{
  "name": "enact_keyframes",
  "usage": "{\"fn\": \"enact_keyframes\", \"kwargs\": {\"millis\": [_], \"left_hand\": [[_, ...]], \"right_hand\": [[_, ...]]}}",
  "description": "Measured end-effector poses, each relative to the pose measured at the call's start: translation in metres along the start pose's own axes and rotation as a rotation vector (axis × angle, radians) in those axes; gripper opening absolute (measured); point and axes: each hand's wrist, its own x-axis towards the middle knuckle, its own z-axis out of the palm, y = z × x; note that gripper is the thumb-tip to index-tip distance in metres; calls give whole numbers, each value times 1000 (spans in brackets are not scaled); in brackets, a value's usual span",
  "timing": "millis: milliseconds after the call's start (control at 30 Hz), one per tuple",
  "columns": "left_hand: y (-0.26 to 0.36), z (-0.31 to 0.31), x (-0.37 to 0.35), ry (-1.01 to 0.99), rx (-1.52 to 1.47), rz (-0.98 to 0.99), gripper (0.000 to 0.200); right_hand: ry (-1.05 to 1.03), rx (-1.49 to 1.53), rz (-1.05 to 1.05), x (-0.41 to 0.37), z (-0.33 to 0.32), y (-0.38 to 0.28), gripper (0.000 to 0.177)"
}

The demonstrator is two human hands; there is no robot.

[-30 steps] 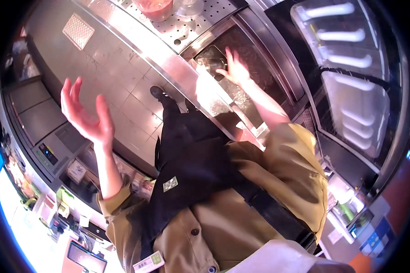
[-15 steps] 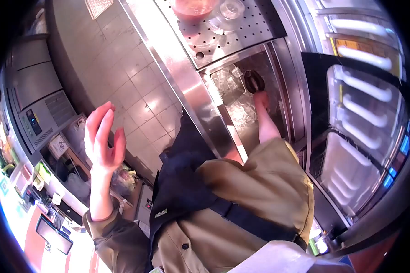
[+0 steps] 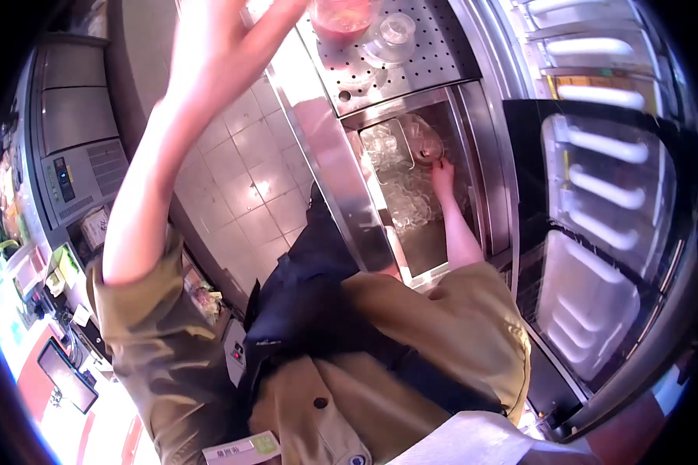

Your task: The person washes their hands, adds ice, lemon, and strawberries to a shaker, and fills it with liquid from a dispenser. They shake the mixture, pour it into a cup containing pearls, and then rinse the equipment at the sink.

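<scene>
Name tag [image 3: 244, 448] writing is unreadable. Right hand [image 3: 443, 174] touches the scoop [image 3: 425, 141] inside the narrow ice bin [image 3: 430, 246], its grip unclear. Left hand [image 3: 217, 43] is raised, fingers outstretched.

The left hand [image 3: 225, 46] is blurred, its fingertips cut off at the top edge, like the pink cup [image 3: 341, 14]. Whether the right hand [image 3: 443, 177] grips the clear scoop [image 3: 426, 141] is unclear.

I see through a fisheye circle with black corners, and straight edges bow hard toward the rim. My left hand [image 3: 221, 43], close to the lens, is smeared by motion blur. Pinkish glare streaks the steel tabletop [image 3: 322, 147]. The glowing tubes [image 3: 597, 143] at right and the lower-left edge are blown out white.
</scene>
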Motion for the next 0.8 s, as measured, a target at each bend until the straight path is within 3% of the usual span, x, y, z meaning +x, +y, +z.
{"fn": "enact_keyframes", "kwargs": {"millis": [67, 100, 133, 233, 333, 467, 567, 667, 800], "left_hand": [[12, 16, 24, 24, 113, 86, 62], [19, 21, 36, 38, 177, 135, 67], [26, 22, 44, 52, 245, 183, 73], [47, 23, 51, -95, 244, 26, 80], [3, 49, 66, -12, 437, 171, 85], [6, 38, 78, -213, 271, 13, 85], [-41, 51, 109, -277, 229, 290, 89], [-27, 31, 110, -469, 353, 318, 100], [-41, 40, 107, -468, 112, 212, 111]], "right_hand": [[45, 201, -45, -16, -12, 1, 25], [51, 165, 5, -31, -29, -22, 25], [110, 122, -104, -34, -34, -20, 21], [54, 95, -85, -52, -58, -29, 25], [34, 93, -136, -73, -86, -51, 29], [-5, 99, -230, -84, -133, -102, 27], [-8, 78, -329, -89, -172, -159, 30], [-66, 147, -394, -75, -195, -208, 24], [-40, 165, -464, -65, -219, -289, 29]]}}
